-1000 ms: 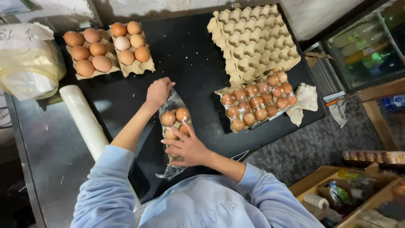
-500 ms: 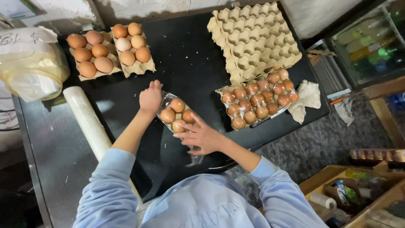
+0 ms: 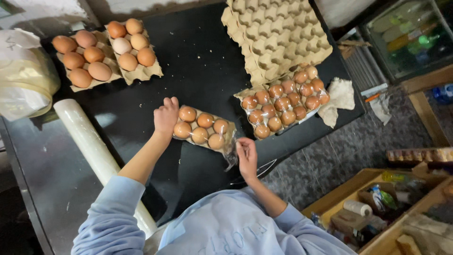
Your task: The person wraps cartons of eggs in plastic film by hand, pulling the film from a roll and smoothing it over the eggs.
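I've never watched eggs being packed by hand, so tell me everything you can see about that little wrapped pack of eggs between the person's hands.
The wrapped egg pack holds six brown eggs in two rows of three, seated in a cut piece of grey-brown pulp tray and covered in clear, shiny plastic film. It lies flat, slightly askew, on the black worktop. The left hand rests against its left end; the right hand pinches the loose, crinkled film trailing off its lower right corner.

A small cardboard tray of six brown eggs [image 3: 202, 128], wrapped in clear plastic film, is laid flat and slightly slanted on the black counter [image 3: 198, 61], just left of the full egg tray [image 3: 283, 101].
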